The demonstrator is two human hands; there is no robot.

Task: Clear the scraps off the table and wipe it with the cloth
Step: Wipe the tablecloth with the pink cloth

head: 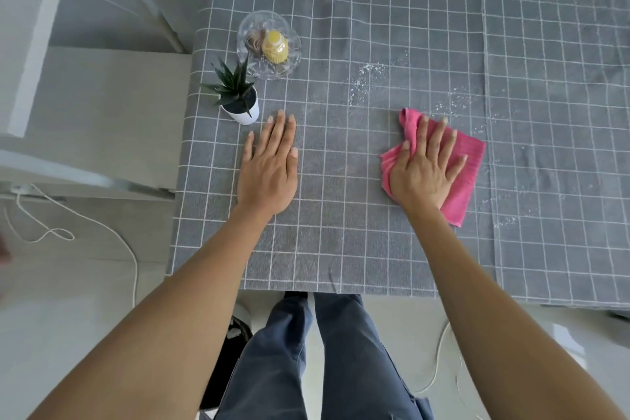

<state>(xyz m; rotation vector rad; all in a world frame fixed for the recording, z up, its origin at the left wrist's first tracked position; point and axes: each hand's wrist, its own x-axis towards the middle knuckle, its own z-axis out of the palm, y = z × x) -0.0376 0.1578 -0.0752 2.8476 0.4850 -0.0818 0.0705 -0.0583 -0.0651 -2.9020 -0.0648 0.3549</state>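
A view from above looks down on a desk (392, 27) covered by a grey cloth with a white grid. Two bare arms reach forward from the near edge.

The left hand (269, 164) lies flat on the desk, palm down, fingers straight and close together, holding nothing. It rests near the left edge, just in front of a small potted plant (237, 95) with spiky dark green leaves in a white pot.

The right hand (426, 167) presses flat on a pink cloth (467, 160), fingers spread and straight. The cloth sits right of the desk's middle, toward the near edge; the hand covers much of it, and its far left corner is bunched up.

White scraps (371, 75) like fine crumbs are scattered beyond the cloth toward the middle of the desk, with more specks (456, 102) trailing toward the right side. They are too small to identify.

Behind the plant stands a clear glass dish (293, 44) holding a yellow cupcake (275, 46); something brown beside it is hard to make out through the glass.

Below the near edge, blue trousers (341, 351) and a white cable (439, 358) on the floor are visible.
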